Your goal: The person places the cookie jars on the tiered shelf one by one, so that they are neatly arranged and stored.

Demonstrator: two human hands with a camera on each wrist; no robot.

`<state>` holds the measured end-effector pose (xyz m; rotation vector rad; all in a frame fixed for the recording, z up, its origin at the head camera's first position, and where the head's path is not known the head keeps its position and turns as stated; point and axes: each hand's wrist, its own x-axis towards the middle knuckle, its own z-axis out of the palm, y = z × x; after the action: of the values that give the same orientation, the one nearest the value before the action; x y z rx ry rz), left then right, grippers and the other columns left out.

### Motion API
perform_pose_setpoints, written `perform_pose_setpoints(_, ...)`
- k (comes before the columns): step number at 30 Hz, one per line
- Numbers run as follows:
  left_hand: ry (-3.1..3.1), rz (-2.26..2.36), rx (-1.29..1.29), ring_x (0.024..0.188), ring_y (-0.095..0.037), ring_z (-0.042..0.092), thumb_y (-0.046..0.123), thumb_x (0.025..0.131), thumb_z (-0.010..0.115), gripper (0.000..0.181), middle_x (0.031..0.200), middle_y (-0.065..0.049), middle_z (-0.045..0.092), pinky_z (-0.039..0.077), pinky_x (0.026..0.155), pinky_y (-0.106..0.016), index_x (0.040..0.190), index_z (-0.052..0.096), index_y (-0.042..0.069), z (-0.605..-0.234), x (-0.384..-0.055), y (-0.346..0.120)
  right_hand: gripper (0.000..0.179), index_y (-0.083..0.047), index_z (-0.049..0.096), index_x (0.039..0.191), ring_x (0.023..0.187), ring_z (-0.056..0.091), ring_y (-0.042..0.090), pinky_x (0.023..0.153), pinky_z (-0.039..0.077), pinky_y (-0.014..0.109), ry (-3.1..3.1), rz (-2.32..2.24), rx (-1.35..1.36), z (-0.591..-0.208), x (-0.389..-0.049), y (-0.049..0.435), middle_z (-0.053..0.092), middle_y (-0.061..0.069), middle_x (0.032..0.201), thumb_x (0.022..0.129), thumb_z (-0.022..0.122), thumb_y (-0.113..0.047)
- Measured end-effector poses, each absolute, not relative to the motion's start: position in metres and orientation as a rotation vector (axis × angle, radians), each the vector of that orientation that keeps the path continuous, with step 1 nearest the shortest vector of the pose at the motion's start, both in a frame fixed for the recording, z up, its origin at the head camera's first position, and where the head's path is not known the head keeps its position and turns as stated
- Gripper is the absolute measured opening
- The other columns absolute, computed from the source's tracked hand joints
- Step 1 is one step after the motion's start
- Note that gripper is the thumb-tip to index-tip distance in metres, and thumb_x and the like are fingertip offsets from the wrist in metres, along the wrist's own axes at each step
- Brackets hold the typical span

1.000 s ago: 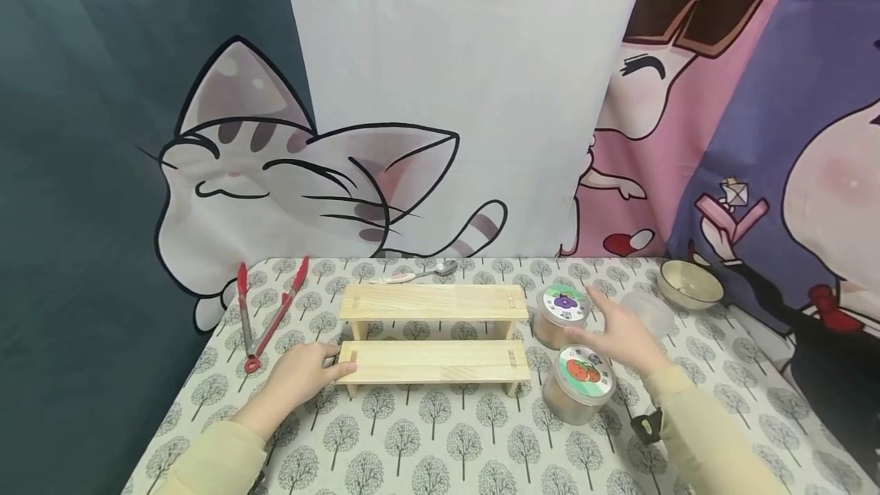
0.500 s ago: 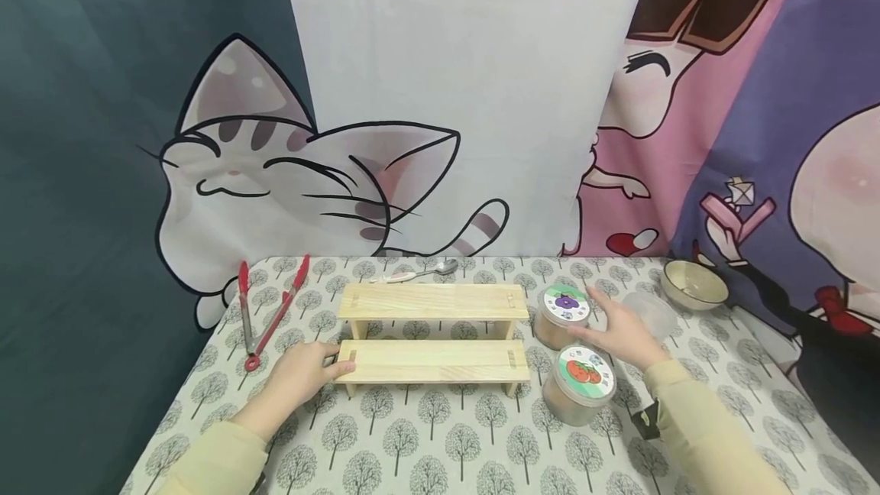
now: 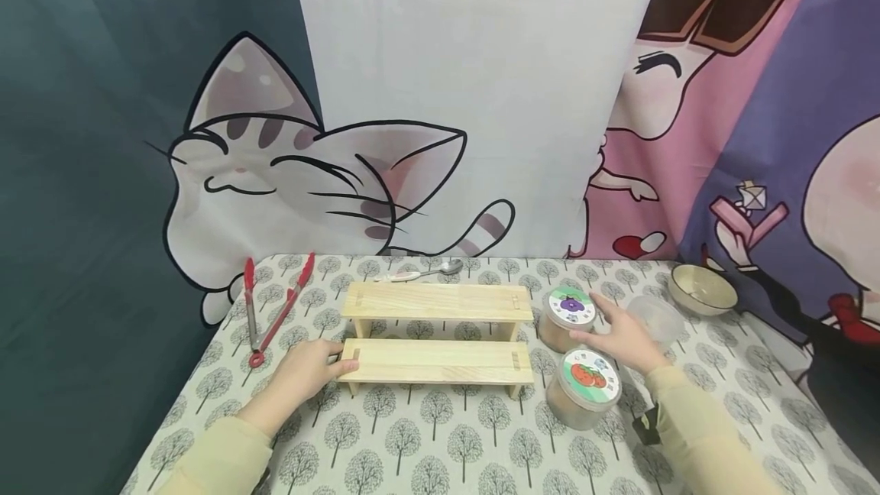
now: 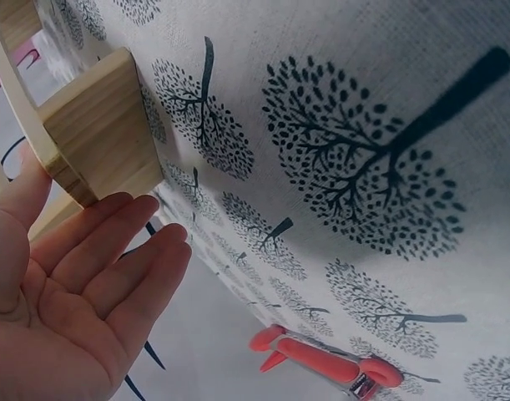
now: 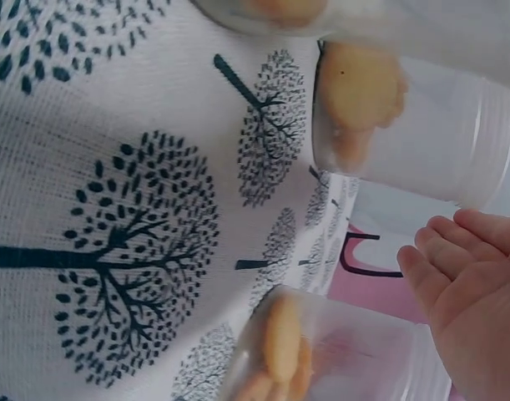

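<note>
A two-tier pale wooden shelf (image 3: 440,361) stands mid-table. My left hand (image 3: 307,373) holds the left end of its lower tier, thumb on top and fingers against the end; the left wrist view shows this shelf end (image 4: 104,125) close up. Over on the right, my right hand (image 3: 622,336) is beside a lidded jar with a purple picture label (image 3: 567,318), fingers extended. In the right wrist view the fingers are straight near that jar's rim (image 5: 488,150); contact is unclear. Nearer me stands a jar with a tomato label (image 3: 584,388).
Red-tipped tongs (image 3: 275,312) lie spread at the left. A spoon (image 3: 419,272) lies behind the shelf. Past my right hand is a clear-lidded jar (image 3: 656,319), with a bowl (image 3: 703,289) behind it. Tan pieces (image 5: 359,88) show inside the jars. A printed curtain (image 3: 481,98) hangs behind the table.
The head view has turned slightly, so everything appears a little further right. Both hands keep nearly the same places by the shelf and the jar.
</note>
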<state>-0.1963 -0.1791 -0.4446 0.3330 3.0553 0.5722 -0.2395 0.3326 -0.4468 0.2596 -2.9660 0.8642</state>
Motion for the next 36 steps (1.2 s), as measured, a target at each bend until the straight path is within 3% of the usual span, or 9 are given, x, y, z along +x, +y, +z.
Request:
perform_pose_setpoints(8, 3.029, 0.577, 0.312, 0.099, -0.040, 0.062, 0.040, 0.081, 0.071, 0.049, 0.108, -0.021, 0.067, 0.047, 0.084, -0.052, 0.111, 0.068, 0.001, -0.443, -0.197, -0.179, 0.101, 0.003, 0.022, 0.147, 0.126, 0.037, 0.053, 0.097, 0.032, 0.065, -2.953, 0.907, 0.259, -0.455, -0.241, 0.335, 0.032, 0.032, 0.145, 0.079, 0.072, -0.052)
perform_pose_setpoints(17, 3.014, 0.591, 0.336, 0.097, -0.040, 0.063, 0.040, 0.081, 0.070, 0.046, 0.106, -0.020, 0.068, 0.047, 0.083, -0.053, 0.109, 0.069, 0.002, -0.442, -0.197, -0.178, 0.106, 0.001, 0.013, 0.150, 0.124, 0.043, 0.048, 0.097, 0.040, 0.052, -2.949, 1.068, 0.227, -0.459, -0.243, 0.332, 0.031, 0.033, 0.144, 0.079, 0.074, -0.048)
perform_pose_setpoints(33, 2.981, 0.626, 0.313, 0.091, -0.035, 0.065, 0.039, 0.082, 0.070, 0.046, 0.102, -0.020, 0.069, 0.049, 0.080, -0.050, 0.107, 0.069, 0.001, -0.444, -0.201, -0.178, 0.096, 0.002, 0.023, 0.147, 0.118, 0.050, 0.046, 0.091, 0.046, 0.049, -2.886, 1.173, 0.219, -0.459, -0.244, 0.328, 0.044, 0.030, 0.136, 0.080, 0.075, -0.043)
perform_pose_setpoints(36, 2.980, 0.660, 0.293, 0.082, -0.028, 0.065, 0.038, 0.081, 0.071, 0.042, 0.098, -0.016, 0.070, 0.050, 0.076, -0.047, 0.103, 0.071, 0.003, -0.446, -0.202, -0.178, 0.092, 0.004, 0.027, 0.145, 0.117, 0.052, 0.045, 0.089, 0.049, 0.045, -2.865, 1.217, 0.233, -0.456, -0.244, 0.327, 0.047, 0.030, 0.134, 0.080, 0.075, -0.039)
